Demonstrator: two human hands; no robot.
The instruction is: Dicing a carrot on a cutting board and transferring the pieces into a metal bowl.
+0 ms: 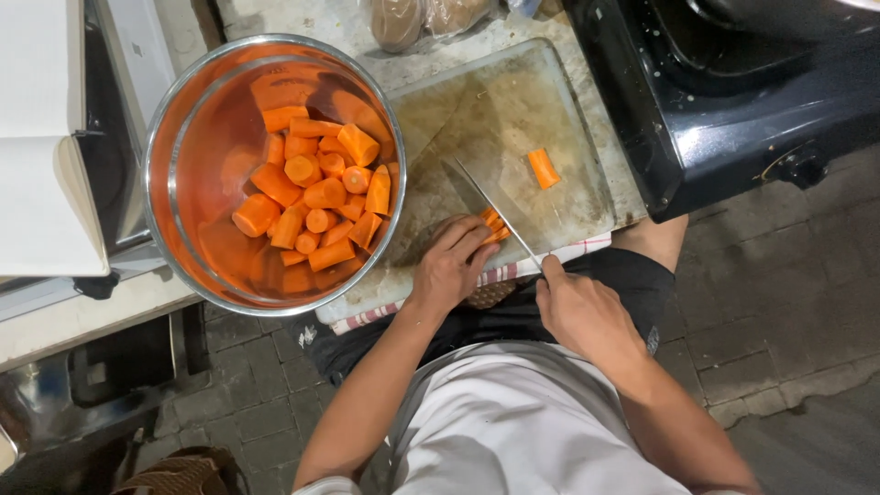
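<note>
Left hand [451,266]: fingers curled, pinning carrot [493,225] at cutting board [513,110] near edge. Right hand [577,307]: closed around knife [495,209].

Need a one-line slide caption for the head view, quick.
Left hand steadies carrot piece on cutting board; right hand slices with knife beside steel bowl.

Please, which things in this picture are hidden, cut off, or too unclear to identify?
- Head view: the carrot piece being cut is mostly hidden under the left hand.
- The knife handle is hidden inside the right hand.
- The stove is cut off by the top edge.
- The bags at the top edge: contents unclear.
</note>
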